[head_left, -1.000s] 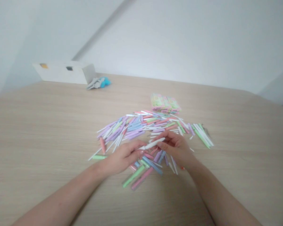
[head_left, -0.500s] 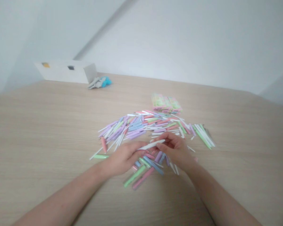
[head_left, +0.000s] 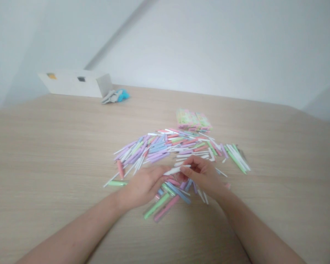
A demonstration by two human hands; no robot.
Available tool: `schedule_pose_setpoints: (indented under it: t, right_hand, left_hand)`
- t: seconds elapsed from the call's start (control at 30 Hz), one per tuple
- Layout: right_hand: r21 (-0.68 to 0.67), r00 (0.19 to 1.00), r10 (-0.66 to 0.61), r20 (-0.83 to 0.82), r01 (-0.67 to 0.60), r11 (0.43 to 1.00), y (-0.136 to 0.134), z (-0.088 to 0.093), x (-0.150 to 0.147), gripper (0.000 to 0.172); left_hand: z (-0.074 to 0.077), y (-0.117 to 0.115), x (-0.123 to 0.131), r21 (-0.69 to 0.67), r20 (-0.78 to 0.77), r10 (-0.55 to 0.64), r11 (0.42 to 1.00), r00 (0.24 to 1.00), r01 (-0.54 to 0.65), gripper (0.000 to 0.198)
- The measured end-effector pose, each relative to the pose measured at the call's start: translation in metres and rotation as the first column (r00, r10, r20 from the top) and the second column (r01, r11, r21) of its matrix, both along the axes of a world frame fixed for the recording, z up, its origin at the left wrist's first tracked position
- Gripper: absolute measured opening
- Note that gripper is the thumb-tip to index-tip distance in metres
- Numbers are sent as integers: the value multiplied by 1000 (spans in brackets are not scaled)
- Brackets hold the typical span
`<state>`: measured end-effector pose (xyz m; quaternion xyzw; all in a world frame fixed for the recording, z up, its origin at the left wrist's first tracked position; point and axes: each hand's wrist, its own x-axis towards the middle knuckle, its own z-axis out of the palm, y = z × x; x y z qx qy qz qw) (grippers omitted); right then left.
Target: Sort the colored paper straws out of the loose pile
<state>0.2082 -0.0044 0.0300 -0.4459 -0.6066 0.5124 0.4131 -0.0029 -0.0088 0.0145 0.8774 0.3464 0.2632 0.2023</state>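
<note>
Head view is showing, just below the frame's centre, the left hand (head_left: 143, 186) and the right hand (head_left: 206, 178) each pinching one end of a white pen tube (head_left: 175, 170) with curled fingers, bridging them over scattered pastel pens (head_left: 159, 148).

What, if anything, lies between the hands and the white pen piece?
Nothing visible: the right hand pinches the white pen piece and the left hand holds its other end, above the pile of pastel pens.
</note>
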Motion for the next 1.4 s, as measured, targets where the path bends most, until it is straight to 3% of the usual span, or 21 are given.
schedule_pose_setpoints:
  t: [0.17,0.37,0.47,0.63,0.73,0.8,0.9,1.13,1.27,1.4]
  right_hand:
    - [35,981,16,192,-23,999,-1,-2,-1,34]
    - [-35,965,30,261,-22,999,1,-4,2,42]
    - [-6,948,36,315,-36,999,2,-5,3,44]
    - [96,959,58,279,-88,991,2,-7,6,27]
    - [124,975,92,203,-118,985,2,-5,11,33]
    - [166,970,69,235,-110,980,2,-3,14,22]
    - [202,955,-10,298,-53,978,3,1,15,10]
    - [138,950,-32,311,-12,990,5,-2,12,13]
    - [76,952,35,304,-61,995,5,-4,13,17]
    - [112,909,34,416,-88,990,4,-2,11,35]
  left_hand:
    - [-1,0,0,44,-50,-15,999,999,17,32]
    - [-4,1,-1,57,-69,-13,998,997,17,36]
    - [-2,2,-1,18,-64,-19,1000,998,20,35]
    - [3,3,0,-55,-70,-16,998,997,12,32]
    - [3,3,-1,-73,-49,-2,997,999,-1,32]
    - [2,4,-1,-67,-33,-2,998,999,0,31]
    - [0,4,-2,-44,-47,9,999,999,-11,32]
    - [-3,4,-1,47,-147,12,999,989,-5,34]
    - [-5,3,0,112,-166,21,994,986,-2,33]
    - [-7,2,0,185,-188,8,982,982,27,32]
